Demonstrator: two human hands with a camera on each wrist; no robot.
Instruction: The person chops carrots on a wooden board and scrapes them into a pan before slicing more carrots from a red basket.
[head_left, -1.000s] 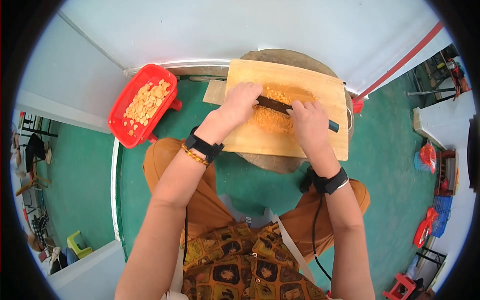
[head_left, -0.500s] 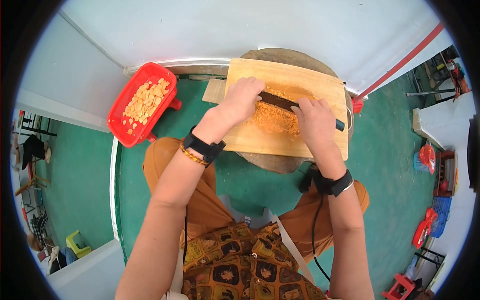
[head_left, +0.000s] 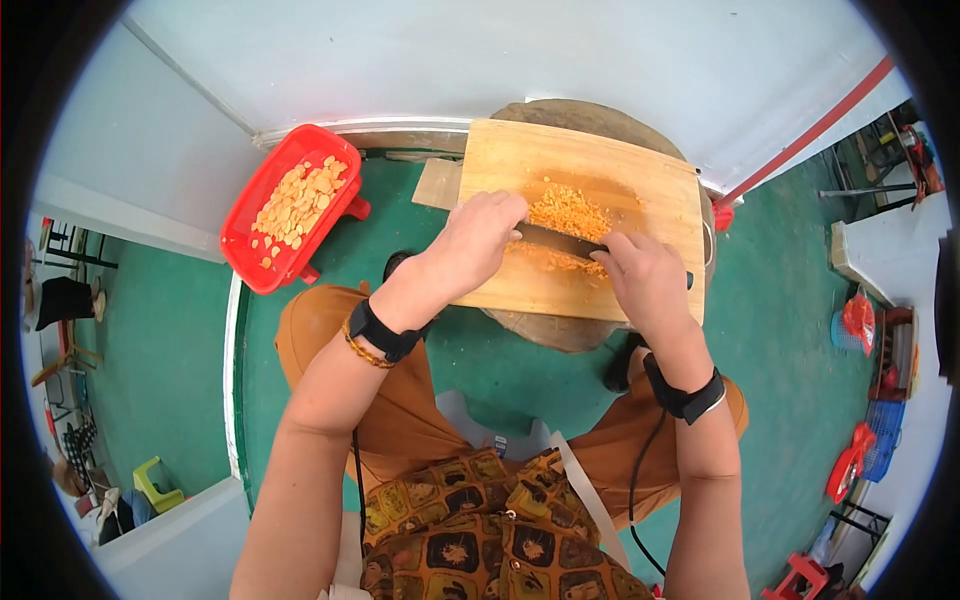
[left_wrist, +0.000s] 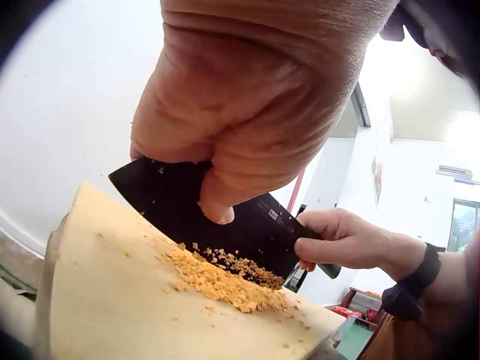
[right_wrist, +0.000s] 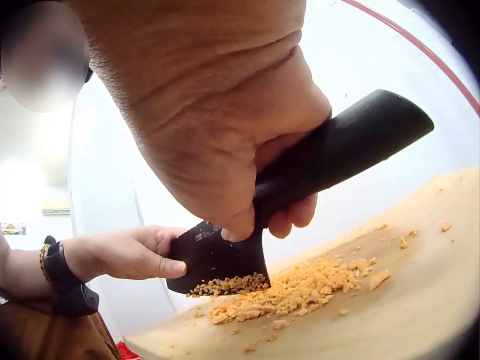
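A black-bladed cleaver point(head_left: 563, 241) lies across the wooden cutting board point(head_left: 500, 150), held in both hands. My left hand point(head_left: 475, 242) pinches the blade near its front end, with the thumb on the near face in the left wrist view. My right hand point(head_left: 652, 285) grips the cleaver where the dark handle point(right_wrist: 360, 139) meets the blade. Finely chopped orange bits point(head_left: 568, 208) are heaped beyond the blade, and a thinner scatter lies on its near side. In the left wrist view, crumbs point(left_wrist: 247, 268) cling along the blade's lower edge.
Under the board is a round wooden block point(head_left: 545, 328). To its left stands a red basin point(head_left: 240, 235) holding many orange slices point(head_left: 298, 205). A white wall point(head_left: 600, 50) rises behind the board. Flat cardboard point(head_left: 433, 185) lies beside the board's left edge.
Both hands have brought the cleaver toward my body, down the board. More of the chopped heap now shows beyond the blade. The head view has shifted slightly.
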